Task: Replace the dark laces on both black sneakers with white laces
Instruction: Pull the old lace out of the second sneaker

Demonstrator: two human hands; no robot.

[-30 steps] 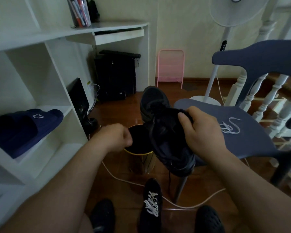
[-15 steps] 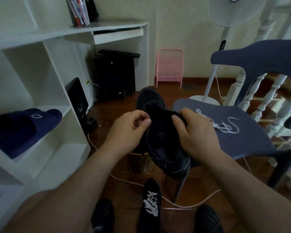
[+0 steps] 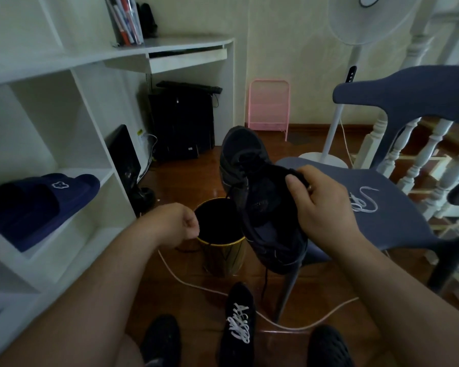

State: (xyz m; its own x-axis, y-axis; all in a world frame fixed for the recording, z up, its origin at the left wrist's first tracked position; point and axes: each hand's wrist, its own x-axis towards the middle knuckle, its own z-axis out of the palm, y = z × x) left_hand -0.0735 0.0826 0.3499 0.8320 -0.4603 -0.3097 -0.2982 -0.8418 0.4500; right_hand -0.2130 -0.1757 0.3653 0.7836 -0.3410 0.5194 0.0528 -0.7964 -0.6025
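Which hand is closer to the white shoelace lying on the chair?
The right hand. It holds the black sneaker just left of the white shoelace on the blue chair. The left hand is farther away, by the gold bin.

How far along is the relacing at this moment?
Done: black sneaker on the floor carries white laces. In hand: right hand grips the second black sneaker; left hand draws its dark lace over the gold bin. Left: threading the white lace on the blue chair.
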